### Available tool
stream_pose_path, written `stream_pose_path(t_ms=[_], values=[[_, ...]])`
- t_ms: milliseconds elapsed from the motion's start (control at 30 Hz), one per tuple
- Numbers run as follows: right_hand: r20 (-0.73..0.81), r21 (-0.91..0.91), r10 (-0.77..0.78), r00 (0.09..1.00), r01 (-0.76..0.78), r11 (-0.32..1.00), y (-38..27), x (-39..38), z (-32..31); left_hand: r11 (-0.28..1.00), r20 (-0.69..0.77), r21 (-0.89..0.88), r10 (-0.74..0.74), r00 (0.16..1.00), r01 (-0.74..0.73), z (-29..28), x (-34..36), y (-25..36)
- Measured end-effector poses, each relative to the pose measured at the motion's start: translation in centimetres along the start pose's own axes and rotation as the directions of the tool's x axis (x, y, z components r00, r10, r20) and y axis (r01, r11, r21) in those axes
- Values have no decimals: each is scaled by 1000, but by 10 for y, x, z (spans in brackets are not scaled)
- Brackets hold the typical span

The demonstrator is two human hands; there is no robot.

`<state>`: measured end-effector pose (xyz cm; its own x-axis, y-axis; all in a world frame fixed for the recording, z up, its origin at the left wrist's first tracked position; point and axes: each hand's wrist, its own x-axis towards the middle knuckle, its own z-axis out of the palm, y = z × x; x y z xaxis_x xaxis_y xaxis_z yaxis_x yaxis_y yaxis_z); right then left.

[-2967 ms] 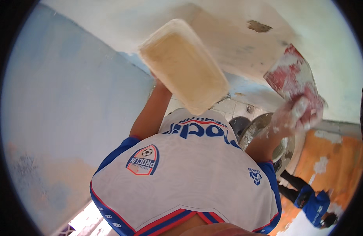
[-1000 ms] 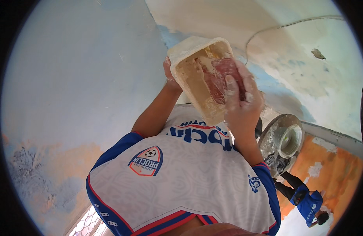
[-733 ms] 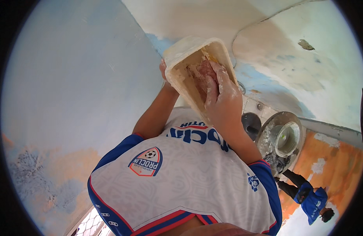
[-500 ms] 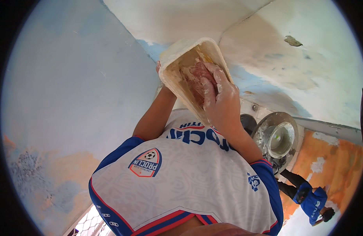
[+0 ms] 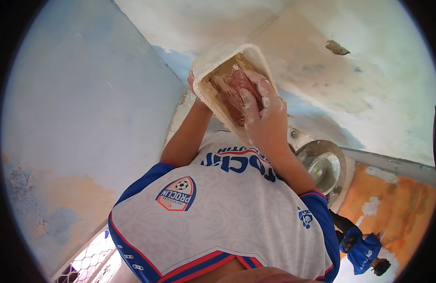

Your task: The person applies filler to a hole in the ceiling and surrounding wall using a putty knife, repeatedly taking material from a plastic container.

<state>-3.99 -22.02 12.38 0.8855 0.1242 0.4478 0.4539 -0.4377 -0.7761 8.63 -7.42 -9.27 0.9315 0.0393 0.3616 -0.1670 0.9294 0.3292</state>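
My left hand point(image 5: 192, 81) grips the tub point(image 5: 222, 62); my right hand point(image 5: 269, 109) clasps the scraper point(image 5: 237, 92) inside. I should brace one, press the other flat.

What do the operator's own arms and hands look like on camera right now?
Both forearms are bare below short blue sleeves with thin red trim at the cuffs; small white marks run along the blue shoulder panel on the person's left. The right hand is ungloved, its fingers smeared with whitish residue. The left hand is ungloved too, but mostly hidden.
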Motion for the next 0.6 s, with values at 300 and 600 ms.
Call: stream_pose_path(t_ms=[300, 600], values=[[31, 64, 71, 997, -73, 995, -3, -3, -19, 973, 96, -227, -11, 995, 32, 10, 17, -3], [87, 422, 189, 978, -208, 882, -5, 0, -41, 968, 14, -164, -190, 982, 190, 50, 9, 13]])
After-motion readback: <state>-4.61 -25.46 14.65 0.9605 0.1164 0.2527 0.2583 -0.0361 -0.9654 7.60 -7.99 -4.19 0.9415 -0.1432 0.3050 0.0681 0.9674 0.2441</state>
